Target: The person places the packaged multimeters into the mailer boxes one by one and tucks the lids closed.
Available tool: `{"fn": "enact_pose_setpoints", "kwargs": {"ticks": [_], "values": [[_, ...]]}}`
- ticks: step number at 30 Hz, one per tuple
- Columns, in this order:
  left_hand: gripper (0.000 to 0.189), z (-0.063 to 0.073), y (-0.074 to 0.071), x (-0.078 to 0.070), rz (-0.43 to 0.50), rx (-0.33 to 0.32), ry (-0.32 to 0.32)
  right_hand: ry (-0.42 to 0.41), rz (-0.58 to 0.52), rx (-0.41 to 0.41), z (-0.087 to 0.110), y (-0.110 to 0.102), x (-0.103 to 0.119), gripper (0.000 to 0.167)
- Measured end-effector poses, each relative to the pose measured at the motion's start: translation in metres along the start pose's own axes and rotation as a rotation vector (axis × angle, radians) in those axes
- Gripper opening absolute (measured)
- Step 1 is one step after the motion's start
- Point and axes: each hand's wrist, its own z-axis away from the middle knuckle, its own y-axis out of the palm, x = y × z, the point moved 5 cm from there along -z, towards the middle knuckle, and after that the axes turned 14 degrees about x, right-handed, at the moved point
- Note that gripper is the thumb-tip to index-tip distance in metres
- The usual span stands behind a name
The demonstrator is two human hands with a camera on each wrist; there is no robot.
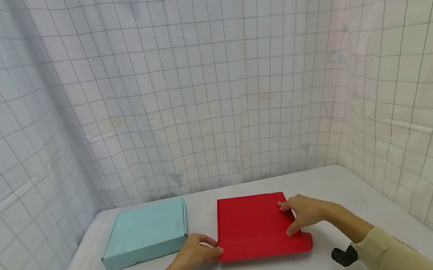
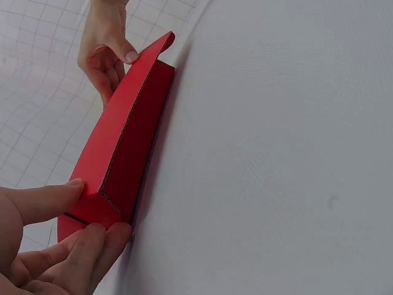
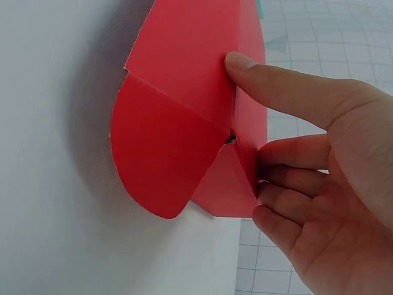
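Note:
A red cardboard box (image 1: 251, 220) lies on the white table with its lid down and its front flap (image 2: 113, 144) partly raised, leaving a gap along the near side. At the left front corner, my left hand (image 1: 199, 250) pinches the box, thumb on the flap and fingers low on the side. My right hand (image 1: 307, 210) grips the right side, its thumb (image 3: 258, 74) on top near the fold and its other fingers curled against the side wall. A rounded side tab (image 3: 163, 150) sticks out at the right end of the flap. The box interior is mostly hidden.
To the left lies a light blue cardboard box (image 1: 147, 231), closed, its right corner close to my left hand. White grid-patterned curtains (image 1: 210, 86) hang behind the table (image 1: 328, 184) and on both sides. A small black object (image 1: 344, 256) shows beside the right sleeve.

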Motion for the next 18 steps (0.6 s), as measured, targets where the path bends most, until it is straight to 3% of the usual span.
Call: {"fn": "enact_pose_setpoints", "kwargs": {"ticks": [11, 18], "values": [[0.028, -0.0017, -0.0025, -0.0025, -0.108, -0.009, 0.027, 0.000, -0.011, -0.019, -0.0020, -0.0013, -0.0010, 0.071], [0.027, -0.0034, 0.0001, -0.0017, -0.125, 0.004, 0.055, 0.003, -0.024, -0.028, 0.0005, 0.0027, -0.0023, 0.070]]}}
